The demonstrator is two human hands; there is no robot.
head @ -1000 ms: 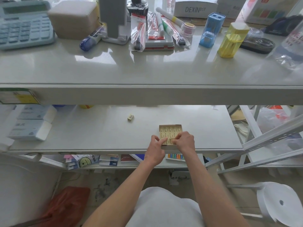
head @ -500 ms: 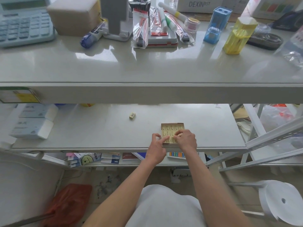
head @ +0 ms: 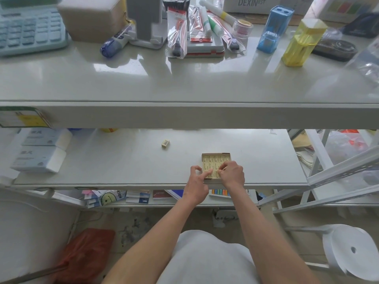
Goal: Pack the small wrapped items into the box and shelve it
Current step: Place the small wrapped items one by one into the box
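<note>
White middle shelf (head: 123, 167), near edge: both hands over the box (head: 216, 158). Left hand (head: 196, 182) loosely spread, forefinger pressing the packed wrapped items (head: 213, 163); right hand (head: 232, 174) pinching at the same row, can't tell if it grips one. One loose wrapped item (head: 165, 143) sits far-left of the box, well apart, long axis left-right. Left hand is nearer it, likely next pick.
</note>
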